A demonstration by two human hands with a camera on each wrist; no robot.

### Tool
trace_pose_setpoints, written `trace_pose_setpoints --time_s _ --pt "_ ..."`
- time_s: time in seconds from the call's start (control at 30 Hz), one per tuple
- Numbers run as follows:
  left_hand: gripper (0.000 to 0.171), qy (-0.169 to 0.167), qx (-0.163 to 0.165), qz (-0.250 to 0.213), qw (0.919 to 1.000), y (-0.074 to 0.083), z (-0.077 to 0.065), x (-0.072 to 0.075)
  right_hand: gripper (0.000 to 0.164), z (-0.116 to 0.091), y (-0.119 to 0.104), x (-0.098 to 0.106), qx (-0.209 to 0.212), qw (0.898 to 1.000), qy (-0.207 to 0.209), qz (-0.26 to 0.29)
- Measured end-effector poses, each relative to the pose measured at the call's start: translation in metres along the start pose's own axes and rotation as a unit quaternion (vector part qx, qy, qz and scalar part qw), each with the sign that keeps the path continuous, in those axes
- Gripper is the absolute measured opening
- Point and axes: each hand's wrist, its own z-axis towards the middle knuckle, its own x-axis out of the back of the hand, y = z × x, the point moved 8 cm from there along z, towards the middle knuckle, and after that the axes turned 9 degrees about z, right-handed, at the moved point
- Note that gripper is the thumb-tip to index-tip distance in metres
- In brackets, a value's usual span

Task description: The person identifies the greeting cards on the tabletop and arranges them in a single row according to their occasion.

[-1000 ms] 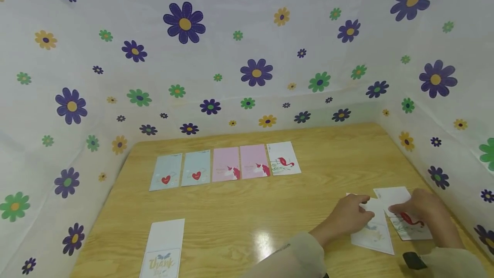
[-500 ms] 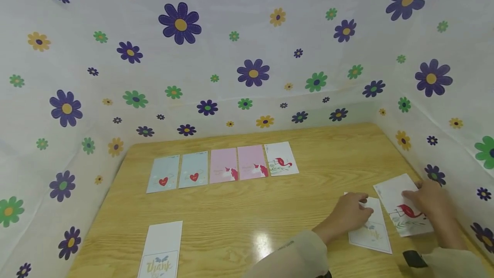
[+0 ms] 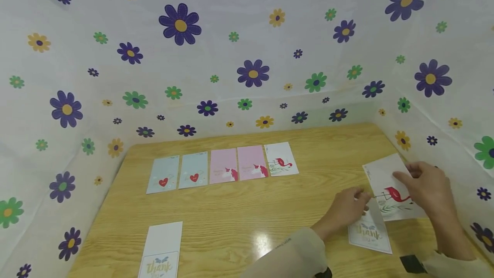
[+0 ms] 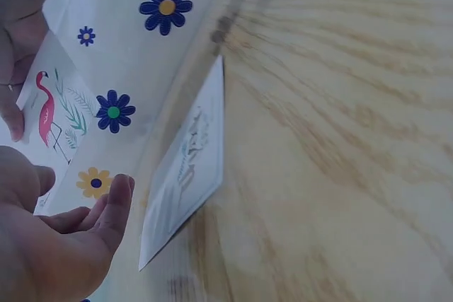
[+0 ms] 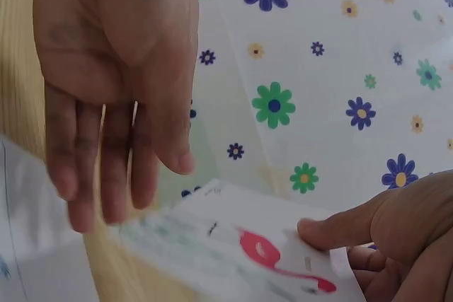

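Observation:
My right hand (image 3: 430,185) pinches a white flamingo card (image 3: 395,209) at its right edge, thumb on the printed face. In the right wrist view the flamingo card (image 5: 262,252) slants up off the table, thumb (image 5: 340,228) on top. My left hand (image 3: 347,207) hovers over the upper part of a white "thank you" card (image 3: 368,237), hiding some of it. Its fingers are loosely bent and hold nothing, as the left hand (image 4: 64,238) in the left wrist view confirms. The flamingo card overlaps the "thank you" card's right edge in the head view.
Along the back of the wooden table (image 3: 231,209) runs a row: two blue heart cards (image 3: 194,170), two pink unicorn cards (image 3: 252,162) and another flamingo card (image 3: 281,160). A second "thank you" card (image 3: 162,243) lies front left. Flower-printed cloth (image 3: 216,50) encloses the table's back and sides.
My right hand has taken hold of the flamingo card and lifted it from the table, bringing it up and leftward. The left hand stays near the "thank you" card.

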Motion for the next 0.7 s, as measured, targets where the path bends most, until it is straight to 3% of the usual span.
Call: trace_pose_setpoints --time_s 0.13,0.27,0.43,0.7 --pt "0.024 0.016 0.012 -0.108 0.9939 -0.002 -0.001 0.008 0.055 0.000 0.004 -0.012 -0.017 0.998 -0.041 0.055" --pt "0.015 0.046 0.013 -0.160 0.9860 -0.006 0.000 0.019 0.057 0.001 0.009 -0.025 -0.028 0.993 -0.063 0.093" --pt "0.013 0.089 0.028 -0.178 0.9795 -0.015 0.004 0.033 0.059 0.004 0.004 -0.036 0.011 0.993 -0.076 0.084" --pt "0.014 0.154 0.050 -0.168 0.9724 -0.029 0.012 0.061 0.058 0.005 -0.006 -0.055 0.044 0.986 -0.149 0.067"
